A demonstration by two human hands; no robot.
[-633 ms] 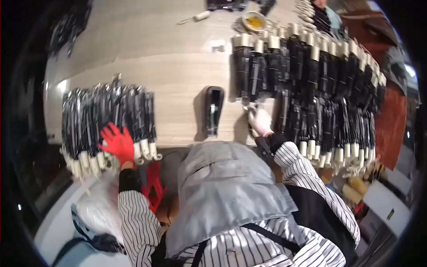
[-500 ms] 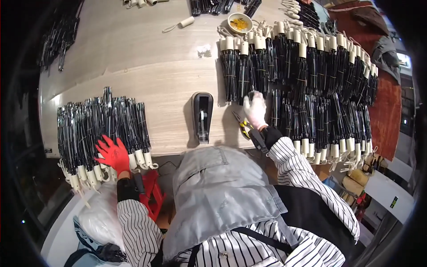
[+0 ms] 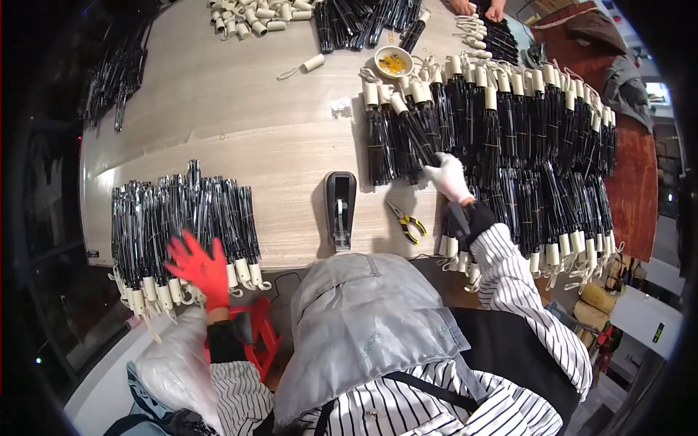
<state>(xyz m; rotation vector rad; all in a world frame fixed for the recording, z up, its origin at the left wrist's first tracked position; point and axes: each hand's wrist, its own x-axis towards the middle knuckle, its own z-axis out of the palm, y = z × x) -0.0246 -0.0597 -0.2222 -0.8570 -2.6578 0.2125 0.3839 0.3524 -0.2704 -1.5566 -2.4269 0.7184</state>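
Note:
My right hand (image 3: 449,179), in a white glove, grips the lower end of a folded umbrella frame (image 3: 417,134), a bundle of black ribs with a cream handle. That frame leans, its handle toward the far left, on the near left part of a dense block of similar frames (image 3: 512,131). My left hand (image 3: 199,269), in a red glove, is open with fingers spread above the near part of another row of frames (image 3: 182,211). It holds nothing; whether it touches them I cannot tell. The handles of this row point toward me, past the table edge.
Between the two groups stand a black tape dispenser (image 3: 339,211) and yellow-black pliers (image 3: 406,221). Farther off are a bowl of small yellow-orange bits (image 3: 393,62), a loose cream handle (image 3: 313,62) and a handle pile (image 3: 251,16). Another person's hands (image 3: 480,9) work at the far right.
My right hand has shifted right, and the umbrella frame at it has tipped from upright to slanting. The view has shifted, bringing another person's hands in. My left hand stays spread over its row.

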